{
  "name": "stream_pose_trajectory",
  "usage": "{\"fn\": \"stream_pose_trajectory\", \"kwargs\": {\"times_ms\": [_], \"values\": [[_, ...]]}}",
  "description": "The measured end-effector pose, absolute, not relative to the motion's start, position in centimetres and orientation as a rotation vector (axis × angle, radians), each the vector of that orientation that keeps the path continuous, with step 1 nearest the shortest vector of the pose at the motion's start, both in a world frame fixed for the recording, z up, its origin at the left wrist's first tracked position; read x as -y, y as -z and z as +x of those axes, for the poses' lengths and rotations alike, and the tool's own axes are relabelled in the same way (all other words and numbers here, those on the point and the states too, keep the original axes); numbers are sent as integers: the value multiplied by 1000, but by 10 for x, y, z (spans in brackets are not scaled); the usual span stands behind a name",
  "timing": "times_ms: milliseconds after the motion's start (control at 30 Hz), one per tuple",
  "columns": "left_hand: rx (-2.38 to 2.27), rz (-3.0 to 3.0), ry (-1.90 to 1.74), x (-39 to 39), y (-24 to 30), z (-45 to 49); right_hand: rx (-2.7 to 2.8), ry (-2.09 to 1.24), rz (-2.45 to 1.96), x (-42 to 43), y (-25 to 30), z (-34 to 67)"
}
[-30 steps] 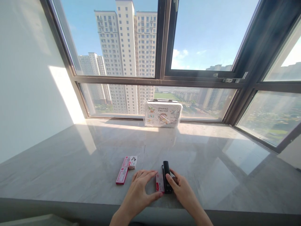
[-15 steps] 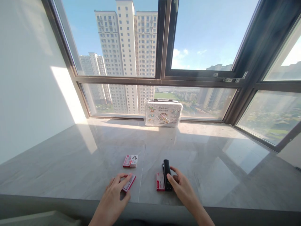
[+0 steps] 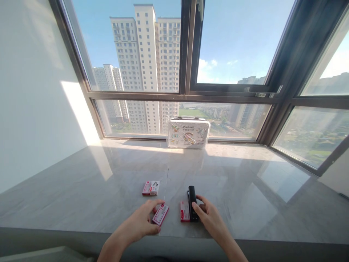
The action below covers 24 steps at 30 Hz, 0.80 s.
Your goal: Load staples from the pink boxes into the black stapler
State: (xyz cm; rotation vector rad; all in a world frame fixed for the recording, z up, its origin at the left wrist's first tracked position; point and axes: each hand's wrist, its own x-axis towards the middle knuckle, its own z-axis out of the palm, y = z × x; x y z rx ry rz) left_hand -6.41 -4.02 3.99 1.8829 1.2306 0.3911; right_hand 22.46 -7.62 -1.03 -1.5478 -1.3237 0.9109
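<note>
My left hand [image 3: 140, 220] grips a small red-and-white staple box [image 3: 160, 214] by its ends, between thumb and fingers. The box lies tilted at an angle just above or on the ledge; I cannot tell which. My right hand [image 3: 211, 214] is closed around the right side of a black stapler [image 3: 192, 203], which points away from me. Against the stapler's left side rests another red-and-white staple box [image 3: 184, 211]. Farther back on the left lies more red-and-white staple packaging [image 3: 151, 188], one box or two side by side.
The grey marble ledge [image 3: 81, 196] runs to a dark-framed window. A white printed case [image 3: 188, 134] in clear plastic wrap stands against the glass at the back. A white wall [image 3: 29, 91] bounds the left side. The ledge's front edge lies close below my hands.
My left hand has moved right with the staple box, which is now turned and shows more of its top. My right hand keeps its hold on the stapler. The view has shifted slightly.
</note>
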Motion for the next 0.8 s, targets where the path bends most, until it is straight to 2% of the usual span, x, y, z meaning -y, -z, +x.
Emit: {"fn": "stream_pose_trajectory", "kwargs": {"times_ms": [300, 600, 700, 800], "values": [[-1166, 2086, -677, 29, -37, -2, 1289, -967, -1462, 75, 14, 225], [-1058, 2240, -717, 32, -14, 32, 1311, -973, -1464, 75, 11, 227], [-1009, 2244, -877, 33, -18, 25, 1298, -970, -1467, 74, 12, 226], [-1140, 2203, -1186, 21, -25, -3, 1279, -970, -1473, 74, 14, 225]]}}
